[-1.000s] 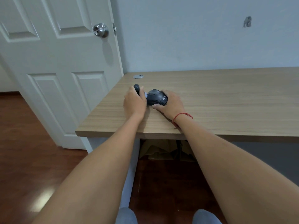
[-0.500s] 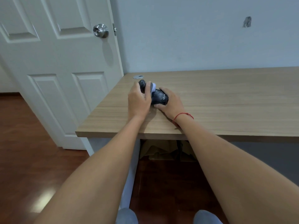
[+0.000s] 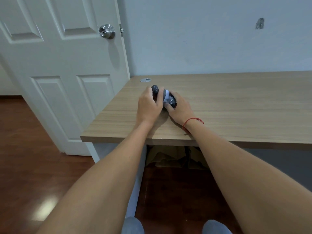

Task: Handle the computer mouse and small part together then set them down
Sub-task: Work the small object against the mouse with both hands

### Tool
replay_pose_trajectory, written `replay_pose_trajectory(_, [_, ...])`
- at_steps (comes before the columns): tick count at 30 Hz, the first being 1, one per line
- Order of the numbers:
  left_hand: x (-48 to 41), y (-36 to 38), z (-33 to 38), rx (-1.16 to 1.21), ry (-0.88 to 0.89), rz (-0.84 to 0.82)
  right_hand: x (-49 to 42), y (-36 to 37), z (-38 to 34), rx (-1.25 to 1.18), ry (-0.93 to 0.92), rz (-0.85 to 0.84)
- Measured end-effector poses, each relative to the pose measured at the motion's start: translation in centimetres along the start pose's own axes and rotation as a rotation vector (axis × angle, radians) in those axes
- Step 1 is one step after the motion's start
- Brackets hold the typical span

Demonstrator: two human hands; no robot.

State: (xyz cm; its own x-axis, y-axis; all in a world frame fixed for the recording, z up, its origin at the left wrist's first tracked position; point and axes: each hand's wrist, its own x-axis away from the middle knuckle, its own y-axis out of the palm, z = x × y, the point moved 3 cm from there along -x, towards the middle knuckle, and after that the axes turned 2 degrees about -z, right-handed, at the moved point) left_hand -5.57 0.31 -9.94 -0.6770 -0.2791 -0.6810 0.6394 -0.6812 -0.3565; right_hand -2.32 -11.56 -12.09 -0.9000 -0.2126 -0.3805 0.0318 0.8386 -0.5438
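Observation:
A black computer mouse [image 3: 172, 101] with white lettering is tipped up over the wooden table [image 3: 236, 105], and my right hand [image 3: 179, 109] grips it from the right. A pale patch of the mouse shows where it faces the other hand. My left hand [image 3: 149, 105] is closed on a small dark grey part [image 3: 155, 90], a rounded piece poking out above its fingers. The part is pressed close against the left side of the mouse. How the two pieces meet is hidden by my fingers.
A small silver disc [image 3: 145, 80] lies at the table's far left corner. A white door [image 3: 59, 68] with a metal knob [image 3: 107, 31] stands left of the table. Cardboard [image 3: 170, 157] sits under the table. My knees show at the bottom edge.
The mouse has tipped up from lying flat. My left hand has carried the small part up and right against the mouse, and both hands have closed together.

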Motion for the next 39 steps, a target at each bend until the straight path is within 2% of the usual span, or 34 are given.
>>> replay_pose_trajectory(5, [-0.2,-0.4,-1.4,-0.196,-0.155,0.023,0.2,-0.2,0.0,0.043,0.021,0.01])
replay_pose_trajectory(10, [-0.1,0.2,0.1,-0.035,0.017,0.012,0.0,-0.4,-0.1,-0.009,0.004,0.015])
replay_pose_trajectory(15, [-0.6,-0.2,-2.2,-0.199,-0.219,0.017,0.4,-0.4,-0.3,0.008,-0.007,-0.009])
replay_pose_trajectory(20, [-0.5,-0.2,-0.4,-0.011,-0.077,0.08,0.1,-0.4,-0.1,-0.004,0.0,-0.034])
replay_pose_trajectory(22, [-0.5,-0.4,-1.0,-0.041,-0.166,0.059,0.2,-0.3,-0.2,-0.005,-0.005,-0.043])
replay_pose_trajectory(25, [-0.4,-0.8,-2.4,-0.21,-0.376,0.035,0.3,-0.2,-0.3,-0.007,-0.02,-0.045])
replay_pose_trajectory(30, [-0.7,-0.7,-0.9,-0.028,-0.191,0.113,0.2,-0.3,-0.4,-0.017,-0.027,-0.045])
replay_pose_trajectory(35, [-0.4,-0.6,-2.3,-0.202,-0.374,0.029,0.5,-0.3,-0.4,-0.003,-0.021,-0.036])
replay_pose_trajectory(39, [-0.5,-0.5,-0.7,-0.018,-0.13,0.097,0.4,-0.3,-0.2,0.043,0.001,-0.048])
